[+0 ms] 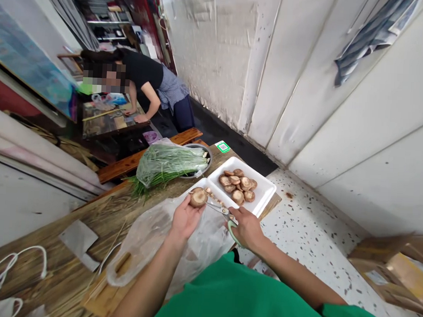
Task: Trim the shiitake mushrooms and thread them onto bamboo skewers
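Note:
My left hand (pixel 186 221) grips a brown mushroom (pixel 198 197), its pale underside turned up. In my right hand (pixel 247 227) is a pair of scissors (pixel 233 228) with light green handles, the metal blades reaching to the mushroom's edge. Just beyond my right hand, a white foam tray (pixel 266 192) holds several mushrooms (pixel 239 182). A second white tray lies partly hidden behind my left hand, with small mushroom stems (pixel 214 196) in it. Beneath my forearms spreads a clear plastic bag (pixel 147 235).
Bagged green chives (pixel 168 163) rest on a metal bowl at the wooden table's (pixel 64 259) far side. A cleaver-shaped metal sheet (pixel 79 241) and a white cable (pixel 12 261) lie at left. Another person (pixel 148 75) leans over a farther table. A cardboard box (pixel 393 267) stands on the floor.

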A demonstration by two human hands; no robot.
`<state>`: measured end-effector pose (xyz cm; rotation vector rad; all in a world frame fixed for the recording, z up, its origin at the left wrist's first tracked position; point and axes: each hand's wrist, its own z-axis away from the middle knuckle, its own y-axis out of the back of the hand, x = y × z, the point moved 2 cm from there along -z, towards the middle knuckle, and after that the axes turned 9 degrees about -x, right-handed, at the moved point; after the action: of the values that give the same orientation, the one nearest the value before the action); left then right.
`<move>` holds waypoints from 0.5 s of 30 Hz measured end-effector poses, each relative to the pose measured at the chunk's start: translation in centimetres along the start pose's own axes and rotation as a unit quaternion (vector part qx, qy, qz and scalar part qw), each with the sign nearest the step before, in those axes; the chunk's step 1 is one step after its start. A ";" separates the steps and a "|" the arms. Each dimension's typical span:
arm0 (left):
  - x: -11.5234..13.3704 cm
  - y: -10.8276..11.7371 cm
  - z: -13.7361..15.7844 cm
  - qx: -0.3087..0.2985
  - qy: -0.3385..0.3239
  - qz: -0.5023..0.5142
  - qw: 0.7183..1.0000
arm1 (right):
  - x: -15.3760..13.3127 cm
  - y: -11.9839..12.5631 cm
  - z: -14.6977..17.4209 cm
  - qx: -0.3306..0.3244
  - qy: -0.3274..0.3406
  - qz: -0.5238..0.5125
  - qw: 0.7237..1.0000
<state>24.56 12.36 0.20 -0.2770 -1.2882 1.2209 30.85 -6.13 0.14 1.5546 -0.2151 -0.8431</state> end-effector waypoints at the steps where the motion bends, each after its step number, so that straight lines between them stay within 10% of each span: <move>1: -0.2 -0.1 0.1 -0.002 -0.009 0.000 1.000 | -0.2 0.1 -0.1 -0.013 -0.009 0.002 1.000; 15: -1.2 -0.8 0.3 -0.111 -0.160 -0.092 0.977 | -2.0 1.9 -0.9 -0.085 -0.025 0.080 0.993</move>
<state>24.93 10.90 0.21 -0.1185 -1.6956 0.9908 30.62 -4.60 2.58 1.3400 -0.2932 -0.7547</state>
